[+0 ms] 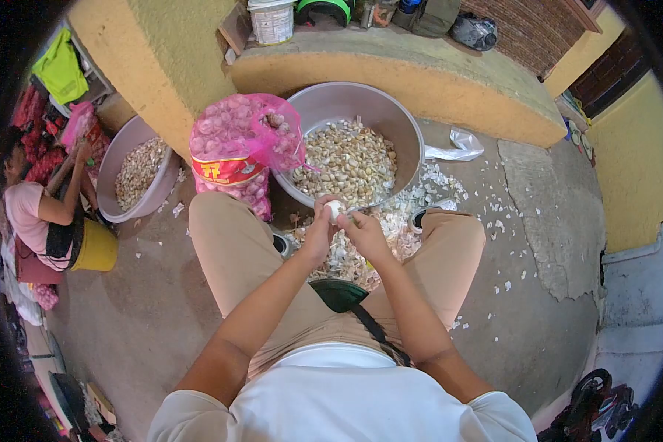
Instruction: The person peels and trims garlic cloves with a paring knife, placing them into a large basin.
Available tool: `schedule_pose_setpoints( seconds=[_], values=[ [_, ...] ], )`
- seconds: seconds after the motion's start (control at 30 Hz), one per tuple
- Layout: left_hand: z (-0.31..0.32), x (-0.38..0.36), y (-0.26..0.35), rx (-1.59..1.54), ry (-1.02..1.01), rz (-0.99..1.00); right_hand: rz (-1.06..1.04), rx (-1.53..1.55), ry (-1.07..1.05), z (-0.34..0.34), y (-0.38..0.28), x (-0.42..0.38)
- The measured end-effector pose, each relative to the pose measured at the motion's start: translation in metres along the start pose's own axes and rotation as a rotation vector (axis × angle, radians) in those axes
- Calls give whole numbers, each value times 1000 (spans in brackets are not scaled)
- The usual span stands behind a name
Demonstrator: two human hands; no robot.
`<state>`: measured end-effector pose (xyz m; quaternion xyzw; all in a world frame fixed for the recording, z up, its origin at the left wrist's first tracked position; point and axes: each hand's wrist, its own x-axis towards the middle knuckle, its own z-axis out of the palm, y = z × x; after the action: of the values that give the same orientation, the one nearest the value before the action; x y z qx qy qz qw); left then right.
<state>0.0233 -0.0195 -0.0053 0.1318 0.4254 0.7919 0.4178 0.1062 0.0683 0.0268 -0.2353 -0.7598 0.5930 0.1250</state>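
A whitish garlic bulb (334, 209) is held in the closed fingers of my left hand (318, 234). My right hand (367, 237) is closed close beside the bulb; a small dark bit shows at its fingertips, too small to name. Both hands are over the near rim of a big grey basin (414, 140), which holds many loose garlic cloves (350, 158). Below them, papery garlic skins (346, 258) are heaped on the floor between my legs. Left of the basin stands a pink mesh sack (228, 129) full of garlic bulbs, with a red and yellow label.
At the left a person (44, 206) sits by a yellow bucket (96, 247) and a second basin (110, 180) of cloves. A yellow concrete ledge (398, 74) runs behind my basin, with a white pail (272, 23) on it. Skins are scattered across the floor to the right.
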Motion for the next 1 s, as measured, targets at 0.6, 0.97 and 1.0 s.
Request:
schedule_pose_setpoints(
  seconds=[0.6,0.97,1.0],
  values=[
    [7,-4,8,-96,211,-90,-400,-763,203,16,-7,-10],
    [-7,3,3,-103,169,-105,-98,-795,12,15,-3,-11],
    [-8,5,0,-105,154,-107,-58,-818,9,15,1,-10]
  ],
)
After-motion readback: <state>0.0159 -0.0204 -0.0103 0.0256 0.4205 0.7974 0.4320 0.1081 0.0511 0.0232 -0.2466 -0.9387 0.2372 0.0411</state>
